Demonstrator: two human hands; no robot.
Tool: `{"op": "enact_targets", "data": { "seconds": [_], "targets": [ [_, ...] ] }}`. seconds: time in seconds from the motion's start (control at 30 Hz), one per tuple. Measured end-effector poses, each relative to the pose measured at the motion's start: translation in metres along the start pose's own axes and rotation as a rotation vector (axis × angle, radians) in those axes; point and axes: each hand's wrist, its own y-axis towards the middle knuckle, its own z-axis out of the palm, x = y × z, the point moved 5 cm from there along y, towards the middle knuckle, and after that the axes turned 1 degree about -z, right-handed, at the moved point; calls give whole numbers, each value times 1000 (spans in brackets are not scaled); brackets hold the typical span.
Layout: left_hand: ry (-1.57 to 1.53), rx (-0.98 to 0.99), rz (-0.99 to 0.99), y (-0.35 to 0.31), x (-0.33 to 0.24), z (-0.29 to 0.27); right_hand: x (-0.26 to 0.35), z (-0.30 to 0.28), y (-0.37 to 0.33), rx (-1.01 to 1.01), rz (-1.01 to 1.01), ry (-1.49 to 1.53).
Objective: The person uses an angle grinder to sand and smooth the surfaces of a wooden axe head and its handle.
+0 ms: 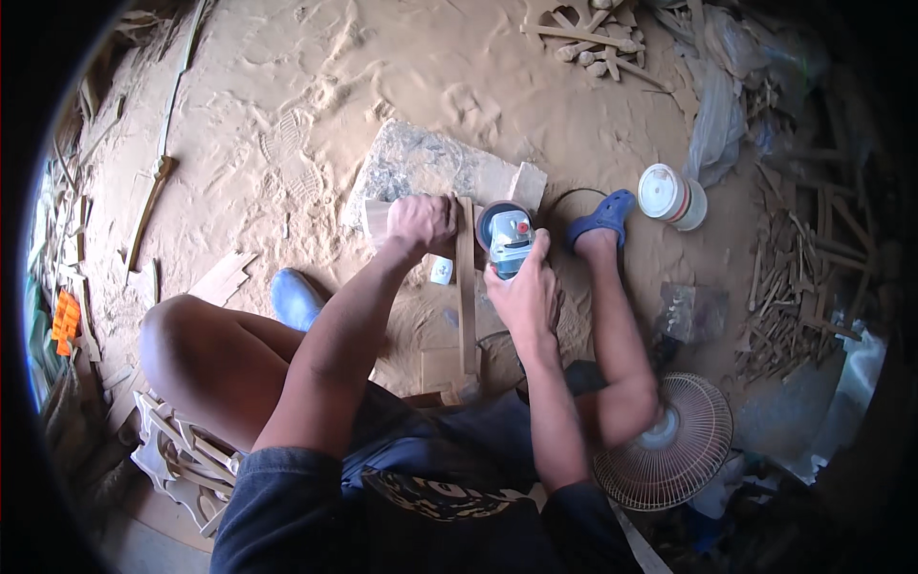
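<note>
My left hand is closed around the upper part of a narrow wooden strip, which stretches down toward my lap. My right hand grips a teal angle grinder with a red button on its head. The grinder's round disc sits close to the right edge of the strip; whether they touch I cannot tell. Beyond both hands lies a rough, stained block on the dusty ground. A pale wooden piece shows just left of my left hand.
A white lidded tub stands right of my blue clog. A round fan is close by my right knee. Wood pieces are heaped at the far right and along the right side. Curved wooden parts lie at lower left.
</note>
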Motion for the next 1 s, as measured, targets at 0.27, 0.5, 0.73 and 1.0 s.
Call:
{"op": "enact_targets", "data": {
  "seconds": [0.27,0.5,0.73,1.0],
  "targets": [
    [-111,-38,-66,1,0,5,-38,-7,-5,-104,77,-34],
    [-73,-58,-66,-2,-10,-8,-23,-11,8,-129,-19,38],
    [-71,-151,-92,1,-8,2,-5,2,25,-15,-26,62],
    [-63,-60,-133,-1,-5,6,-39,-1,20,-170,86,56]
  ]
}}
